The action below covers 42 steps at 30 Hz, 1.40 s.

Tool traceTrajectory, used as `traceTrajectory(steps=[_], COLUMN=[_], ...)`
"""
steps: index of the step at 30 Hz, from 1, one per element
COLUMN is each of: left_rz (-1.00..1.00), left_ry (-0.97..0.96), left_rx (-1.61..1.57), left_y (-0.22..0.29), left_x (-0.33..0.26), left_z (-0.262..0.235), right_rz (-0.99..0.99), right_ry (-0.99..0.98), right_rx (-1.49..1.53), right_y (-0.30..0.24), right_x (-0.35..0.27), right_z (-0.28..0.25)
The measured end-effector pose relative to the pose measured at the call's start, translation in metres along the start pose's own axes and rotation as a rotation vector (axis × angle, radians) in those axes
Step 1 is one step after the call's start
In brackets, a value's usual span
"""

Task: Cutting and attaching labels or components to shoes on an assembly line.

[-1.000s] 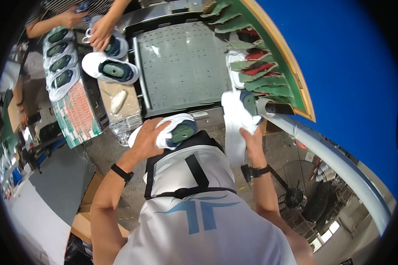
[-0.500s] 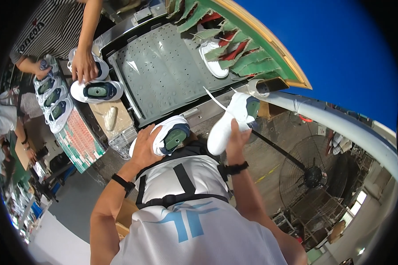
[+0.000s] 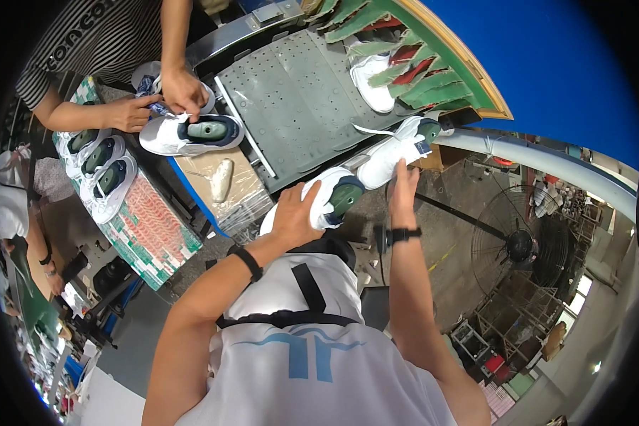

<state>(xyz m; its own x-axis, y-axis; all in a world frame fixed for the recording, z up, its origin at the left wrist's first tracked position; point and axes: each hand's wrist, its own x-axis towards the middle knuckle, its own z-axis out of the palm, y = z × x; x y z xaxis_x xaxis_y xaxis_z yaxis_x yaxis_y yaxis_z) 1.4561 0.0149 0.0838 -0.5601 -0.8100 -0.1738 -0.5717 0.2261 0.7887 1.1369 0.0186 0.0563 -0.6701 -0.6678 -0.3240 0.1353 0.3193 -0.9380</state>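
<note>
Your left hand (image 3: 297, 216) grips one white shoe (image 3: 326, 199) at the near edge of the grey perforated plate (image 3: 298, 106); your right hand (image 3: 402, 190) clasps a second white shoe (image 3: 397, 153) just beside it. A co-worker's hands (image 3: 181, 92) handle another shoe (image 3: 192, 133) alongside.

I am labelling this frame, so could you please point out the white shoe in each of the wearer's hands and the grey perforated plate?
White shoe in left hand (image 3: 334, 195), head view, on its green insert.
White shoe in right hand (image 3: 390, 153), head view, on its white side.
Grey perforated plate (image 3: 298, 106), head view, on its bare middle.
</note>
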Motion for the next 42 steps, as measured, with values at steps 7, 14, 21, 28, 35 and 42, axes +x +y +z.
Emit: traceTrajectory(steps=[7,14,21,28,35,42], left_rz=[0.056,0.0,0.077,-0.205,-0.359,-0.318], left_ry=[-0.005,0.012,-0.123,0.315,-0.199,0.149], left_rx=[0.061,0.032,-0.028,0.267,0.366,0.046], left_y=[-0.005,-0.015,-0.038,-0.122,-0.155,-0.14], left_x=[-0.005,-0.004,-0.033,-0.071,-0.04,-0.086], left_z=[-0.011,-0.008,-0.03,-0.134,-0.196,-0.207], right_rz=[0.747,0.723,0.854,0.763,-0.205,-0.294], right_ry=[-0.183,-0.311,-0.243,-0.324,-0.051,-0.396], right_rx=[0.594,0.46,0.302,0.101,-0.355,-0.312], right_y=[0.017,-0.009,-0.012,-0.003,-0.023,-0.081], right_x=[-0.18,-0.172,-0.171,-0.164,-0.192,-0.258], right_z=[0.083,0.099,0.104,0.067,0.042,0.084])
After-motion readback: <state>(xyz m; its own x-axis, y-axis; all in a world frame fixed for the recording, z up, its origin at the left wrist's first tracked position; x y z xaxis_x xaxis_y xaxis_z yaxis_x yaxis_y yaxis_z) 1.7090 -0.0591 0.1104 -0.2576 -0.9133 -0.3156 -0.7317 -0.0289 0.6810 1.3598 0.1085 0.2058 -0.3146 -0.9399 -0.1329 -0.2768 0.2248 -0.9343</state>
